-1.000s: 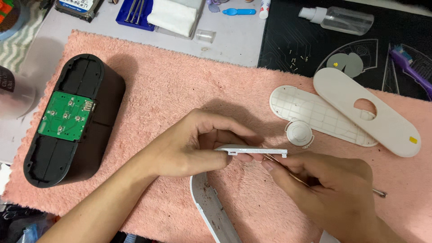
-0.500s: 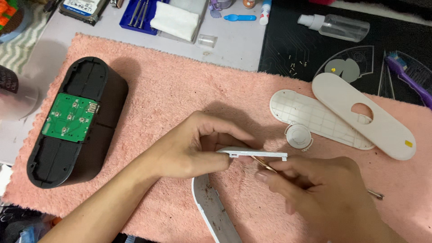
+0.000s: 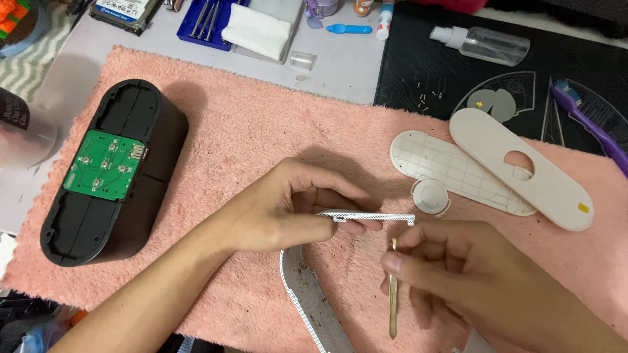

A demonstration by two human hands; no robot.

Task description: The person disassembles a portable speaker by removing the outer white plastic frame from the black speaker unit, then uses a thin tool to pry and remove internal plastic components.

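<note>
A perforated white grille strip (image 3: 366, 216) is pinched edge-on between the thumb and fingers of the left hand (image 3: 288, 209). Just below its free end, a thin metal pick (image 3: 392, 287) is clamped in the closed fingers of the right hand (image 3: 458, 274). Beyond the knuckles, a round white cap (image 3: 430, 196) and two white oval covers (image 3: 458, 171) are laid on the pink towel (image 3: 248, 131); far left, a black speaker housing (image 3: 108, 173) is seen.

Tool (image 3: 392, 287) perhaps turned upright
</note>
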